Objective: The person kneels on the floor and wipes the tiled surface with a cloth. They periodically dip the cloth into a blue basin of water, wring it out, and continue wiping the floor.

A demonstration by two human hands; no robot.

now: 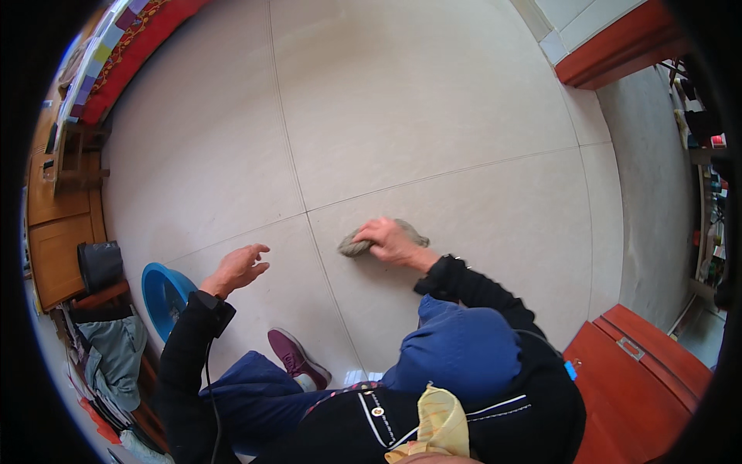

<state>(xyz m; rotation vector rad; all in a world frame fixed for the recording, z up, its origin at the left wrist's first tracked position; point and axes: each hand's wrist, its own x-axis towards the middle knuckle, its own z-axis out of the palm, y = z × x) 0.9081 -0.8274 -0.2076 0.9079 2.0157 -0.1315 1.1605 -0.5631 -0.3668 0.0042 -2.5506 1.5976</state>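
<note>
My right hand [389, 241] presses down on a bunched grey-green cloth [355, 246] lying on the pale tiled floor [433, 100]. Its fingers curl over the cloth, whose ends stick out on both sides of the hand. Off to the left, my left hand [236, 269] hovers above the floor with its fingers apart and nothing in them. Just left of that wrist stands a blue plastic basin [159, 298], partly covered by my left forearm, so most of its inside is hidden.
A dark bin [100, 265] and a wooden cabinet [62, 232] line the left side. Grey-green clothing [114, 356] hangs below them. At the lower right is a red wooden door [630, 387]; a red door frame [618, 46] juts in at upper right. My maroon shoe [297, 356] rests on the tiles.
</note>
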